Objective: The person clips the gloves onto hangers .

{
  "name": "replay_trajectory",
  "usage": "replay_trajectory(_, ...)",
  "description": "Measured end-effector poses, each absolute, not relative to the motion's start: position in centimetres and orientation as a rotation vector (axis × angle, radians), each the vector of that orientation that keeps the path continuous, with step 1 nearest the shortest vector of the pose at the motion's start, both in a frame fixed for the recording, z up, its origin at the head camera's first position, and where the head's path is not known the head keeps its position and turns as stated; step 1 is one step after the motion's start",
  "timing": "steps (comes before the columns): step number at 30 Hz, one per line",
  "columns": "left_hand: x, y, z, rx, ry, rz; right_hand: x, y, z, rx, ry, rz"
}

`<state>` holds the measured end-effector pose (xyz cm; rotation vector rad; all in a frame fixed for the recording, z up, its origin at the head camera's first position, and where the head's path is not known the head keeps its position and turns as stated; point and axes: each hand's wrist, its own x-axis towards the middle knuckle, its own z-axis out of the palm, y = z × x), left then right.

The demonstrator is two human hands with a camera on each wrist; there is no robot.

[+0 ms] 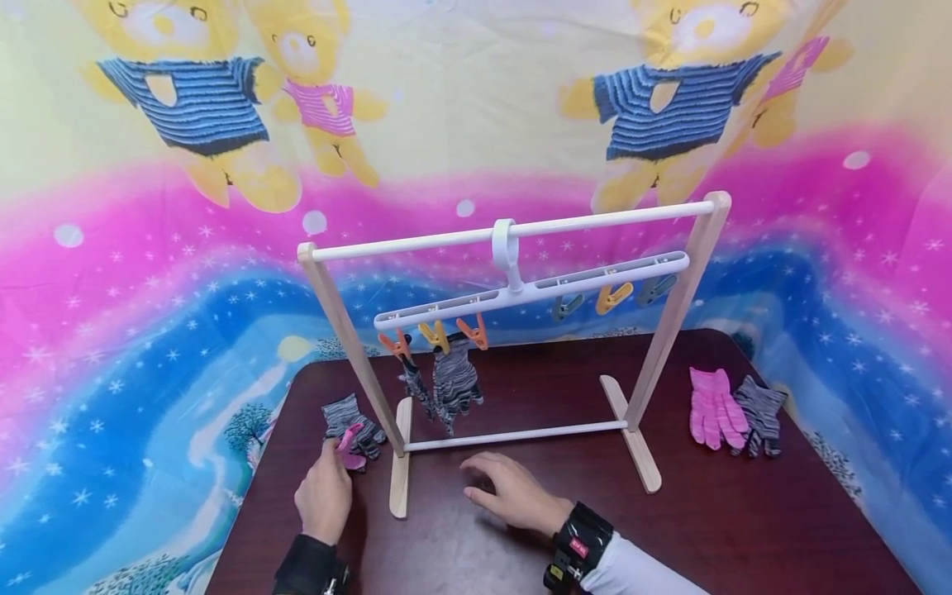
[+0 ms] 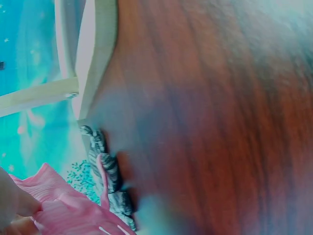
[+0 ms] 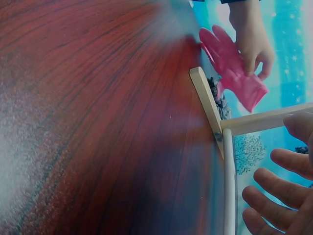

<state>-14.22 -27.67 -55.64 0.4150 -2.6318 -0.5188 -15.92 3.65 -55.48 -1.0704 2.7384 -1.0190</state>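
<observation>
My left hand (image 1: 325, 493) pinches a pink glove (image 3: 230, 63) near its cuff, holding it up at the table's left side. Behind it a black-and-grey knit glove (image 1: 343, 416) lies beside the rack's left foot. My right hand (image 1: 513, 493) hovers in front of the rack's lower bar, fingers loosely bent and holding nothing; the right wrist view shows its fingers (image 3: 279, 181) spread. From the white hanger (image 1: 513, 291) on the rack, two grey knit gloves (image 1: 455, 376) hang at the left under orange clips (image 1: 473, 330) and a yellow clip (image 1: 434, 335).
The wooden rack (image 1: 662, 347) stands on the dark table (image 1: 521, 562), with a white top bar (image 1: 610, 221). On the hanger's right half are a yellow clip (image 1: 613, 298) and two grey-blue clips (image 1: 568, 307). A pink glove (image 1: 716, 409) and a grey glove (image 1: 760, 416) lie at the right.
</observation>
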Motion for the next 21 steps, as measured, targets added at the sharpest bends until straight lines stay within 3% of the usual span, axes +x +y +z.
replay_trajectory(21,-11.6,-26.0,-54.2,0.421,-2.345,-0.648,-16.3,4.3,-54.5,-1.029,2.759,-1.006)
